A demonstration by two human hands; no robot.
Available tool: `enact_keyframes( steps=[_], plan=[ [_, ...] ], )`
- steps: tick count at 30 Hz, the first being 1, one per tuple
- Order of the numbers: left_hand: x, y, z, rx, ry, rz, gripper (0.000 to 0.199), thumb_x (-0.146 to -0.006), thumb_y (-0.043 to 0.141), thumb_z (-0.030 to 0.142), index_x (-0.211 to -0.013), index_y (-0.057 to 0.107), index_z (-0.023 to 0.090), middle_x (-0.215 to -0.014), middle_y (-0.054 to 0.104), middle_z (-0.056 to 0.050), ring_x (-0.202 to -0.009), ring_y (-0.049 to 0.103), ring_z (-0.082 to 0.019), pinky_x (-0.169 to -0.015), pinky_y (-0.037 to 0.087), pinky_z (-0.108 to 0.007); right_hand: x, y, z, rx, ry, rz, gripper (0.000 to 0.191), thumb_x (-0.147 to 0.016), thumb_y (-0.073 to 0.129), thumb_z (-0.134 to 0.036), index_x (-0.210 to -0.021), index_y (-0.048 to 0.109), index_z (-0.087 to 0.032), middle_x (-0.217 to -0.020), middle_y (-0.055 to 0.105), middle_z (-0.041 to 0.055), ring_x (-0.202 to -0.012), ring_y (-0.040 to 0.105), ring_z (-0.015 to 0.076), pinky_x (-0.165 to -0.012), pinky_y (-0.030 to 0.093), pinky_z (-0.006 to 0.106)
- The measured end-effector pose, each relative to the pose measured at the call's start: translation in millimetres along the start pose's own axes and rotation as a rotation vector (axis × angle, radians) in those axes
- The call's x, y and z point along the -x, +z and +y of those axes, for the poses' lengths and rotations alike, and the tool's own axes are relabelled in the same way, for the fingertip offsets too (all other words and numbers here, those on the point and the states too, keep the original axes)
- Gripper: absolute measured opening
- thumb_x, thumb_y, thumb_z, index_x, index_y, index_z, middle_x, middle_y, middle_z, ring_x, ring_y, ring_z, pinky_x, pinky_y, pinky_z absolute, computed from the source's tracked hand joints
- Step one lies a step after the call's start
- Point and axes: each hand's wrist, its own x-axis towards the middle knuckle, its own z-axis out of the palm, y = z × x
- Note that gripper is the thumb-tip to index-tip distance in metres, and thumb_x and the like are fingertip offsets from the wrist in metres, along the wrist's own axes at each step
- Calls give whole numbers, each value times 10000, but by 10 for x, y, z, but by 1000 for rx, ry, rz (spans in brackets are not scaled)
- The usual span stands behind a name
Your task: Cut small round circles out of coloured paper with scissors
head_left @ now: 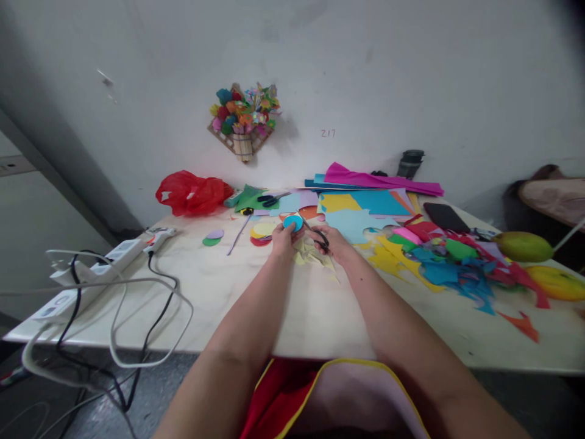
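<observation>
My left hand (283,240) pinches a round blue paper disc (292,222) by its lower edge, above the middle of the table. Black-handled scissors (323,241) are in my right hand (331,245), their blades pointing up and left beside the disc's right edge. Whether the blades touch the paper, I cannot tell. Pale yellow paper scraps (314,253) lie under and between my hands. Left of them are a cut pile of yellow and red paper rounds (261,234), and a purple and green pair of rounds (212,238).
Coloured paper sheets (365,203) and a rolled magenta sheet (384,179) lie at the back. A heap of scraps (457,268) spreads right, near two mangoes (523,246). Power strips (98,274) with loose cables occupy the left; a red plastic bag (194,192) sits behind.
</observation>
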Motion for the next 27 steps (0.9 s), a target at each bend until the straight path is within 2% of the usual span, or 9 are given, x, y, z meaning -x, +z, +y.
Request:
enact_keyframes(
  steps=[16,23,27],
  plan=[
    [1,-5,-16,-47,8,-32,184,-689,816,168,-784,665,123,-700,724,-57,-597,688,-149,-667,573,-278,-8,-9,1,10,6,21,216,-828,770,-240,-979,632,-172,-442,527,-61,-346,414,70,-336,318,140],
    [-13,-12,-29,-57,15,-22,260,-660,845,223,-824,660,143,-694,723,-53,-659,724,-189,-700,591,-307,23,0,-22,21,-8,30,243,-797,792,-269,-951,630,-174,-437,515,-67,-336,406,72,-326,297,151],
    [-24,-17,-29,-43,10,-25,230,-668,829,192,-810,653,147,-690,723,-49,-638,717,-175,-656,579,-271,24,8,-26,13,-21,40,233,-777,795,-239,-921,623,-175,-437,499,-75,-355,417,74,-339,298,152]
  ],
)
